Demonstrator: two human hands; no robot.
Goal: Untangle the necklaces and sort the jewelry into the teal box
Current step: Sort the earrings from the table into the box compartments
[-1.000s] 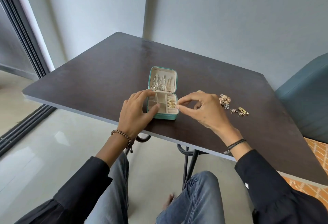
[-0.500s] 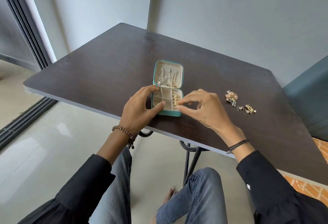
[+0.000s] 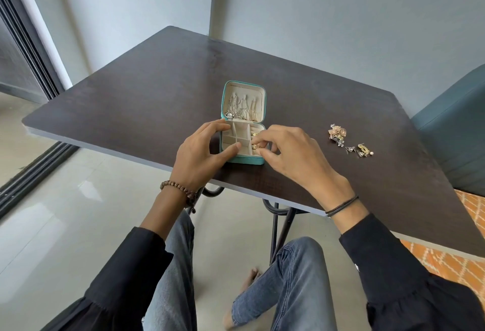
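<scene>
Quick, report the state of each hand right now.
Left hand: curled round the left side of the teal box, gripping it.
Right hand: pinching a small gold piece at the box's right-hand slots.

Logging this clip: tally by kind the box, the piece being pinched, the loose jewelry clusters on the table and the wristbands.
Teal box: 1
Gold piece pinched by the right hand: 1
Loose jewelry clusters: 2 (rose-gold cluster, gold-and-silver cluster)
Wristbands: 2 (beaded bracelet, black cord)
Total: 6
</scene>
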